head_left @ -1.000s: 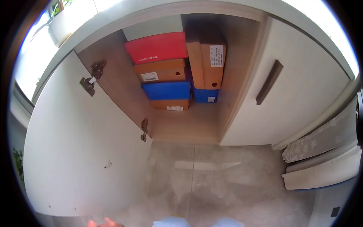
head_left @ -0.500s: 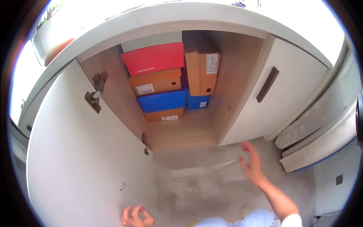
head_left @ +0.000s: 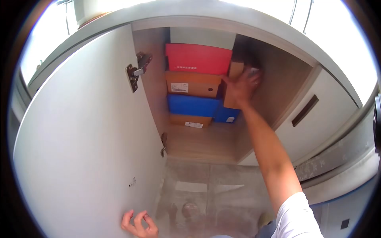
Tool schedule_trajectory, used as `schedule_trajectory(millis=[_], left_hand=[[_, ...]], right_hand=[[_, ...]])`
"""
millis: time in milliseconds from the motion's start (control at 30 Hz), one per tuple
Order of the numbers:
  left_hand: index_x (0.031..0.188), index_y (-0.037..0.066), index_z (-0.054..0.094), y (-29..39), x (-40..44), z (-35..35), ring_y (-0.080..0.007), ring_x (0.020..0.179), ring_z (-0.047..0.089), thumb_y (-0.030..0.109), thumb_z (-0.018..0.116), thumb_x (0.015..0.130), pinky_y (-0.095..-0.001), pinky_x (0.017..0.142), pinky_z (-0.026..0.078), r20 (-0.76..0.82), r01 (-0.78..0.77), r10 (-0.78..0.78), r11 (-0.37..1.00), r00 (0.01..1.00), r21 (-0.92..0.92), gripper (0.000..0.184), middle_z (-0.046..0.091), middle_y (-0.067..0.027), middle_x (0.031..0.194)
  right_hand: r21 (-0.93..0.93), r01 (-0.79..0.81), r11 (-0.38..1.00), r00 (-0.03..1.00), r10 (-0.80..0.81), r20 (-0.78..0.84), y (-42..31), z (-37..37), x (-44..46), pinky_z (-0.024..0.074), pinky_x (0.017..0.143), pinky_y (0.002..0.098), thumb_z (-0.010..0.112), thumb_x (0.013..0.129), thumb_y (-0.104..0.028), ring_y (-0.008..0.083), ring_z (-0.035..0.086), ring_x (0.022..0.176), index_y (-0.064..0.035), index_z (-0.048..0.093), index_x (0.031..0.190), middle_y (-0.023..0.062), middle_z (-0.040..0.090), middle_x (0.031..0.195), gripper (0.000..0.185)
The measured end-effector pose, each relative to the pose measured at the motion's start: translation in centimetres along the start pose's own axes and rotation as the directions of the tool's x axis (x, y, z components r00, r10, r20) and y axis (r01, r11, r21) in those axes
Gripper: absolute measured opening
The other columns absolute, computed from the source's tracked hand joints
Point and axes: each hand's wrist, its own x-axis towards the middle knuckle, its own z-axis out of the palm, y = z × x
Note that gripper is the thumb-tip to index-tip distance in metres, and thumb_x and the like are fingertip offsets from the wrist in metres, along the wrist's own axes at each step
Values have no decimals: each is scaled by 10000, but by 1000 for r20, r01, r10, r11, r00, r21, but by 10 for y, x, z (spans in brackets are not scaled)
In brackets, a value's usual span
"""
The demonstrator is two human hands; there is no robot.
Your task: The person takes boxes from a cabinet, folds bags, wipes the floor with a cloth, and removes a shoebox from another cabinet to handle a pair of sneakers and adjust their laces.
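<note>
Right hand (head_left: 242, 85) spread before the upright brown box (head_left: 231, 98) in the cupboard (head_left: 198, 148)
Contact is too blurred to tell; gripping both sides squarely should steady it over the blue box (head_left: 230, 115) below and clear of the red box (head_left: 198, 58) alongside. Left hand (head_left: 139, 225), loosely curled with nothing seen in it, sits near the open door (head_left: 83, 131), free to lend support

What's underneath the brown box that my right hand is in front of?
Below that brown box, behind your right hand, a blue box with a white label shows. Its top is covered and its contents can't be seen.
</note>
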Motion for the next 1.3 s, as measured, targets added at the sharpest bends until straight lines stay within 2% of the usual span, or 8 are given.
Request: schedule_trajectory(millis=[267,633,833,967,1000,1100,1167,1300], left_hand=[[914,37,588,35,-30,2,-270,967,468,25,569,770,-390,822,395,-25,266,-279,936,960,-232,147,466,-152,1175],[897,34,632,93,-77,-10,-262,943,540,8,606,772,-353,788,462,88,315,-304,875,949,-369,130,497,-140,1092],[1003,39,647,99,-87,31,-208,974,553,74,639,848,-319,803,483,456,561,-332,565,826,-605,159,545,-100,1109],[1484,114,319,109,-80,78,-280,1336,407,393,588,950,-392,1041,400,829,839,-222,-75,513,-539,659,329,-128,1510],[1484,114,319,121,-78,92,-280,1336,407,393,588,950,-392,1041,400,834,844,-215,-70,508,-532,659,329,-128,1510],[1521,122,231,137,-66,144,-300,1427,237,420,616,929,-407,1110,325,719,679,-366,-256,591,-688,766,164,-154,1557],[1521,167,232,123,-71,151,-302,1437,188,454,661,888,-427,1115,310,610,747,-472,180,637,-641,817,85,-161,1569],[1449,125,393,114,-73,135,-314,1411,247,466,702,850,-432,1110,315,679,757,-346,190,647,-625,755,151,-180,1549]], right_hand=[[126,-23,992,998,15,62,8,-2,11,339,1037,570,821,628,-510,472,350,1234,-115,392,1351,225,298,1397,929],[281,81,956,987,-37,-159,12,-160,-108,278,1016,546,828,585,-304,389,289,1243,-126,467,1232,129,332,1352,763],[622,41,782,999,-36,-20,50,-248,-128,298,966,446,784,627,-97,301,324,1180,-95,501,1172,116,393,1256,614],[716,235,657,968,-221,-115,74,-261,-109,335,963,360,693,761,-57,237,428,1102,-52,543,1146,113,452,1220,413],[774,-13,633,978,-154,143,77,-256,-111,347,960,369,674,802,-127,242,433,1119,-61,522,1216,114,446,1241,446],[677,-651,343,693,-94,714,103,-199,-152,352,993,397,603,891,-341,262,419,1223,-99,398,1416,127,422,1345,613],[343,-840,420,352,-59,934,124,-182,-190,370,985,444,613,869,-440,266,422,1246,-136,295,1476,115,401,1409,750],[26,-984,174,7,-112,994,145,-176,-247,400,988,533,568,882,-559,286,429,1246,-129,286,1468,136,412,1403,780]])
